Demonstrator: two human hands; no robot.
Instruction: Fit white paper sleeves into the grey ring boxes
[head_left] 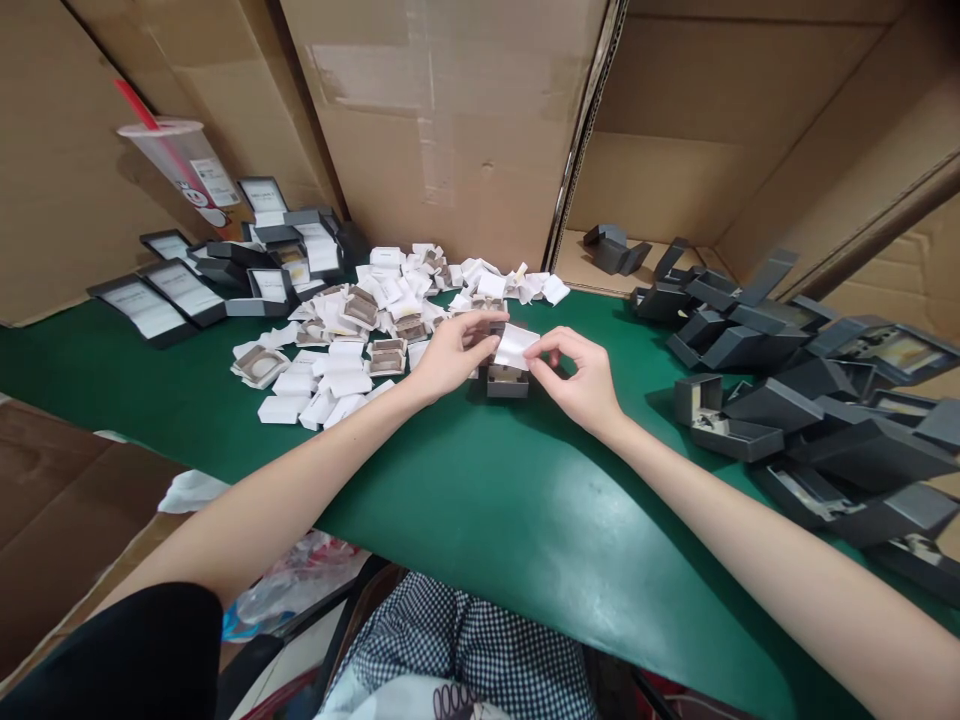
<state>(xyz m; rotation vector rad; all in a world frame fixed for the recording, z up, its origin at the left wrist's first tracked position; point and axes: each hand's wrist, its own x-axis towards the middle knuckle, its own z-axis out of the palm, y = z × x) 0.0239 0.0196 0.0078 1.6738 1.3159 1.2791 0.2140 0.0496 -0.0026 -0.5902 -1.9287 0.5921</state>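
Observation:
In front of me on the green table stands a small dark grey box [508,384] with its lid raised. Above its opening is a white folded card insert [514,346], slightly tilted. My right hand [576,375] pinches the insert's right edge between thumb and fingertips. On the other side, my left hand [456,352] curls its fingers around the raised lid, the thumb close to the insert's left edge. The lid is mostly hidden behind the insert and the fingers. A heap of white card inserts [345,372] lies just left of the box.
Many open dark boxes [806,400] crowd the right side. More dark boxes with white lid linings [154,302] lie at the left. Behind them stands a plastic cup [184,170] with a red straw. Cardboard walls [450,120] close off the back of the green table [480,500].

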